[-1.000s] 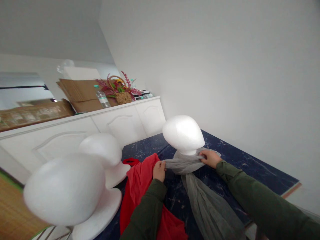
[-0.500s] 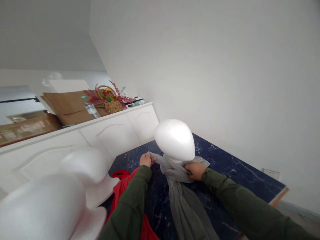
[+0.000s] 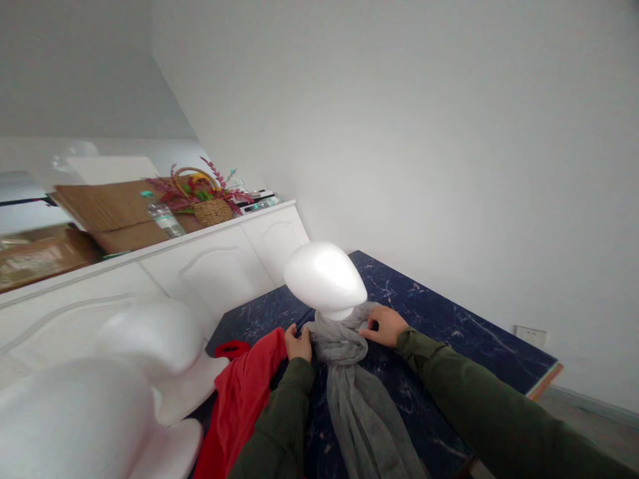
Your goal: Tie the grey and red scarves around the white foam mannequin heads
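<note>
A grey scarf (image 3: 344,346) is wrapped round the neck of a white mannequin head (image 3: 325,276), looped at the front, its long end hanging down over the dark blue table. At the left of the wrap is my left hand (image 3: 298,344), thumb and forefinger apart, its side against the fabric. My right hand (image 3: 387,326) pinches the scarf at the right side of the neck. Red cloth (image 3: 249,379) lies beside my left sleeve, partly hidden by it.
Two more white mannequin heads (image 3: 80,412) stand close at the left. The marbled table (image 3: 449,326) ends at a right corner near a wall socket (image 3: 530,336). Behind, a white cabinet (image 3: 214,266) carries cardboard (image 3: 114,213), a bottle (image 3: 166,218) and a flower basket (image 3: 213,211).
My left hand has come off the stretched strip of scarf and sits lower, beside the wrap. The scarf now forms a tighter loop at the neck. The view has shifted slightly right.
</note>
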The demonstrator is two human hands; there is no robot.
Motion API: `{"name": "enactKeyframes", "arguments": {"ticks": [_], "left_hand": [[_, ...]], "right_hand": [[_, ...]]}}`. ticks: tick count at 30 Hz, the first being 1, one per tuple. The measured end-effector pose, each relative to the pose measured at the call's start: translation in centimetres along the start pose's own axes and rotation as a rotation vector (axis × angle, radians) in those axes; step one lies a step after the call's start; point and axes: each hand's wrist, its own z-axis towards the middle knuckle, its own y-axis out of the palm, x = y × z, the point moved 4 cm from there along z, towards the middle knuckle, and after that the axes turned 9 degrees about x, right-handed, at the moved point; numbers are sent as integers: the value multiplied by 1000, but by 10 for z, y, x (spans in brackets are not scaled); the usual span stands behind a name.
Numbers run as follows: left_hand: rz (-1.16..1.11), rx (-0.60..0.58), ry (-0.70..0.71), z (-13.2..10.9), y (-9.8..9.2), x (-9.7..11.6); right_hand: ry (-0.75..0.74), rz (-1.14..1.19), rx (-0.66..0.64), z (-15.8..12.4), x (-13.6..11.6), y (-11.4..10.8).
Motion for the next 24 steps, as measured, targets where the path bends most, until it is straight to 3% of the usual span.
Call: {"name": "enactKeyframes", "arguments": {"ticks": [3, 5, 8, 11, 14, 19, 21, 24], "left_hand": [[88, -48, 12, -11, -5, -10], [122, -90, 32, -17, -5, -13], [148, -129, 100, -28, -3, -8], [184, -108, 238, -40, 0, 1], [276, -42, 400, -49, -2, 11], [426, -10, 478, -50, -13, 30], [481, -107, 520, -51, -14, 37], [460, -361, 571, -57, -7, 43]], "right_hand": [[114, -31, 283, 3, 15, -9], [226, -59, 342, 3, 27, -6], [368, -46, 165, 4, 38, 11], [402, 18, 9, 3, 37, 23], [362, 48, -19, 3, 30, 23], [362, 66, -31, 1, 25, 19], [378, 107, -35, 0, 22, 18], [389, 252, -104, -3, 12, 20]]}}
